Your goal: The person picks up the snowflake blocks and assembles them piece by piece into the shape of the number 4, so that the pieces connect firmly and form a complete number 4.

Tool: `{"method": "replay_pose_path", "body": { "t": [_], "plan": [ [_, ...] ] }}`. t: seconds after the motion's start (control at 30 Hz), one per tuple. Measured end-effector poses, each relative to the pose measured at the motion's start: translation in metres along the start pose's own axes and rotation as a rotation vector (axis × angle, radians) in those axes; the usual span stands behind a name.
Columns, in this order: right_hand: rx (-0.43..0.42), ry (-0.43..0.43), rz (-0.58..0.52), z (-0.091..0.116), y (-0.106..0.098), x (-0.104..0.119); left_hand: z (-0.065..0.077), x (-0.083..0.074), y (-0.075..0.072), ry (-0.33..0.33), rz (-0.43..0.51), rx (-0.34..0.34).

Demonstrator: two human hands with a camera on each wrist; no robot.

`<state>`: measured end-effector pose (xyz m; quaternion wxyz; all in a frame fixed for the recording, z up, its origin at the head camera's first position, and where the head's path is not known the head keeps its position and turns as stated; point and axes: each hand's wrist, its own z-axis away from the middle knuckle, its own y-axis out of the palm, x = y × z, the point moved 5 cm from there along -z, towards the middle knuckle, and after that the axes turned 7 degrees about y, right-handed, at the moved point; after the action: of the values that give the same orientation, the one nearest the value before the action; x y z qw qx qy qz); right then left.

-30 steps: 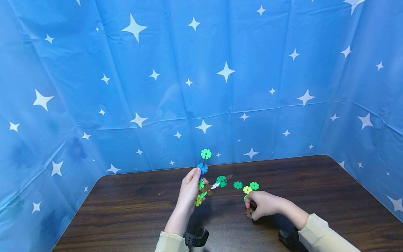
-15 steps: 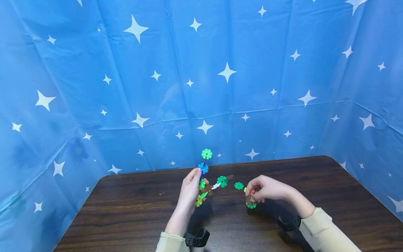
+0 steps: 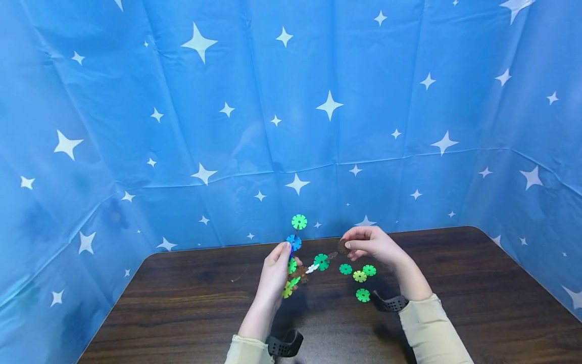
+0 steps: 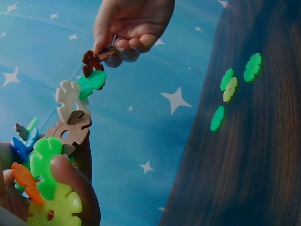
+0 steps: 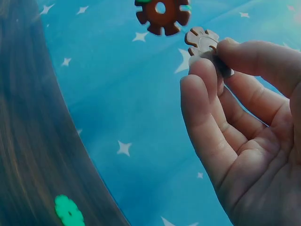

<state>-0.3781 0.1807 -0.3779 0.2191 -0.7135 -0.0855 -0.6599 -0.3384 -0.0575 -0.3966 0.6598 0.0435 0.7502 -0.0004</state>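
My left hand (image 3: 273, 275) grips a chain of slotted snowflake discs, held above the table. Yellow, orange, green and blue discs crowd around its thumb in the left wrist view. From there the chain runs right through a brown disc (image 4: 70, 129), a white disc (image 4: 70, 100) and a green disc (image 3: 322, 262) to a brown end disc (image 5: 163, 14). My right hand (image 3: 375, 246) pinches a loose brown disc (image 5: 203, 41) between thumb and fingers. This disc is close to the chain's end; in the right wrist view a gap shows between them.
Several loose discs lie on the dark wooden table (image 3: 182, 298): a yellow disc (image 3: 359, 276) beside a light green disc (image 3: 369, 270), a darker green disc (image 3: 346, 269) and a nearer green disc (image 3: 362, 295). A blue starry curtain (image 3: 254, 126) hangs behind the table.
My right hand has lifted the brown disc from near the loose discs and carried it away and left to the chain's end. The left hand and its chain have stayed nearly still.
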Motion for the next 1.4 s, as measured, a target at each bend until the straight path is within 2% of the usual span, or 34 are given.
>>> {"method": "replay_pose_path", "body": {
  "t": [0.13,0.3,0.87,1.4],
  "plan": [
    [-0.010,0.000,-0.074,-0.002,0.006,-0.001,0.001,-0.002,0.000,0.001,0.001,0.002],
    [-0.033,0.015,-0.104,-0.002,0.008,-0.003,0.000,-0.004,0.000,0.002,0.007,-0.001],
    [-0.057,0.025,-0.074,-0.001,0.013,-0.001,-0.001,-0.004,-0.005,-0.011,-0.018,-0.013],
    [-0.046,0.011,-0.051,-0.002,0.017,-0.001,0.000,-0.002,-0.004,0.002,-0.022,-0.019]
  ]
}}
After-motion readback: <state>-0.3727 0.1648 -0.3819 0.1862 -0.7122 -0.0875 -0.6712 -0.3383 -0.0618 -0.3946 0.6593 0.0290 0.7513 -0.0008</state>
